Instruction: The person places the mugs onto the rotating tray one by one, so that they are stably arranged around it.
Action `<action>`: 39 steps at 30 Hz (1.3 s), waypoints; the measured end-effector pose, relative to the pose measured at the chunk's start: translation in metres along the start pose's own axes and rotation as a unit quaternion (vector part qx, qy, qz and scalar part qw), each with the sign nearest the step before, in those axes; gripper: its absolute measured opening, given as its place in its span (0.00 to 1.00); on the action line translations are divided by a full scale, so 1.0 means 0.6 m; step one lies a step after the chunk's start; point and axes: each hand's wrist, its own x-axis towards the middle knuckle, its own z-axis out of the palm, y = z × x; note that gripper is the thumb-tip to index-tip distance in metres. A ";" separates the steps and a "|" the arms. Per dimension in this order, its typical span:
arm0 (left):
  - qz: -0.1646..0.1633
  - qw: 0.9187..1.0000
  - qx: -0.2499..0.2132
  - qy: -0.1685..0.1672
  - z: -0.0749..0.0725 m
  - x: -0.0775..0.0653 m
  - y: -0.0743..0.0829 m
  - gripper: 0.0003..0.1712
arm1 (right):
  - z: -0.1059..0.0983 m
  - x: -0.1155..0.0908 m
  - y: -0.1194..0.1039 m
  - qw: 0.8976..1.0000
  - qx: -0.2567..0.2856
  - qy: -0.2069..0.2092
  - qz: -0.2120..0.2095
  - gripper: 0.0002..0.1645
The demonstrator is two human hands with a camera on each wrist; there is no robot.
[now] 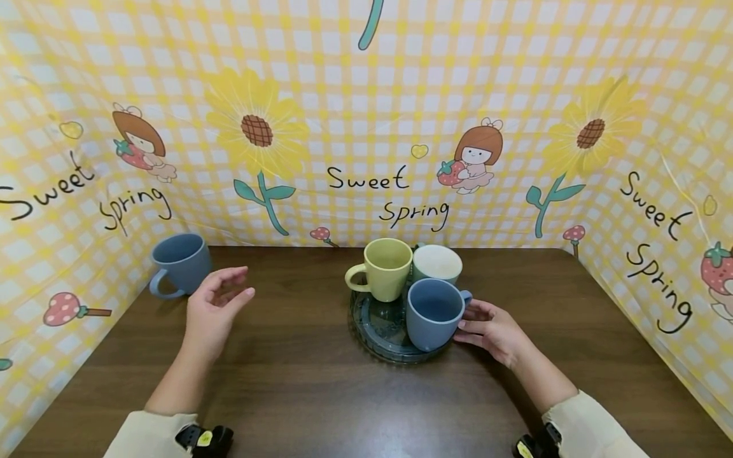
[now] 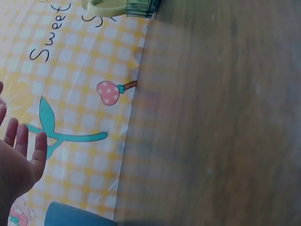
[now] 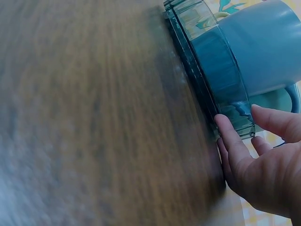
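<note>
A round, clear dark-glass tray (image 1: 372,337) bears three mugs: a yellow-green mug (image 1: 388,277) at the left, a pale green mug with a white inside (image 1: 438,264) at the back, and a blue mug (image 1: 434,321) in front. Beside the tray's right edge is my right hand (image 1: 497,334), its fingertips (image 3: 225,125) right at the glass wall and its thumb near the blue mug's handle. My left hand (image 1: 212,312) hovers over the table with loosely bent fingers and nothing in them. Just left of it stands a second blue mug (image 1: 186,267), handle toward the left.
The brown wooden table (image 1: 303,388) ends at a yellow checked cloth (image 1: 355,127) with printed flowers, hung behind and along both sides. The second blue mug stands close to the cloth at the table's back left corner.
</note>
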 end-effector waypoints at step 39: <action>-0.040 0.988 0.037 0.147 -0.116 0.024 -0.003 0.32 | 0.010 -0.008 0.002 1.000 -0.012 0.018 -0.008 0.30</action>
